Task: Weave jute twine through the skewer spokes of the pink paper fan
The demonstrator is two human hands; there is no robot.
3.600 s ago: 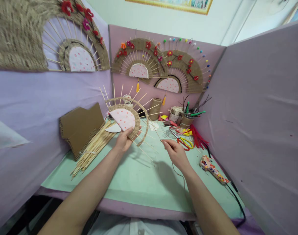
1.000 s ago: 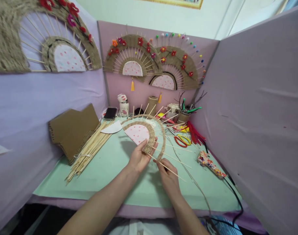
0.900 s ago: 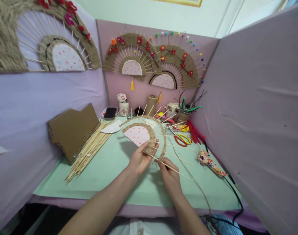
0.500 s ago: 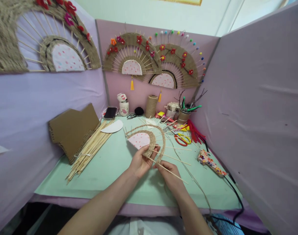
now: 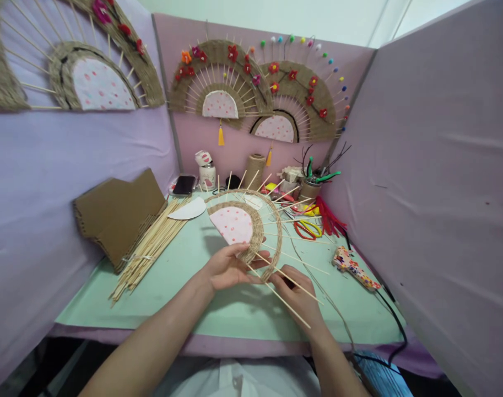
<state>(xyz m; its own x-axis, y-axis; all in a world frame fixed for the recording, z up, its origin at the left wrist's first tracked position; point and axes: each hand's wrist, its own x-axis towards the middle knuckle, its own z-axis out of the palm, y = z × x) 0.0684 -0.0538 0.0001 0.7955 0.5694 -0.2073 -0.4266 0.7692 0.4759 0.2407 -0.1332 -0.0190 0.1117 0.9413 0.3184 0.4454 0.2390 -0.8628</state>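
A half-round fan (image 5: 232, 225) of thin sticks, with a pink-spotted white centre, is held tilted above the table. A woven band of twine rings its centre, and a narrower outer band (image 5: 279, 234) runs across the spread sticks. My left hand (image 5: 230, 267) is closed on the fan's lower edge, thumb on the front and fingers behind. At the lower end of the outer band, my right hand (image 5: 296, 289) pinches the twine beside the lowest sticks; its fingertips are partly hidden. A loose twine strand (image 5: 323, 295) trails over the table to the front edge.
Left lie a stick bundle (image 5: 150, 248), a white half-round card (image 5: 188, 209) and brown cardboard (image 5: 119, 212). Scissors (image 5: 309, 228), red fuzzy stems (image 5: 330, 216) and a patterned glue gun (image 5: 354, 268) with a cord lie right. A twine spool (image 5: 255, 170) stands behind.
The fan has been turned to face me more, its sticks fanning upward more visibly. My left hand has shifted slightly left and my right hand stays by the outer band's lower end.
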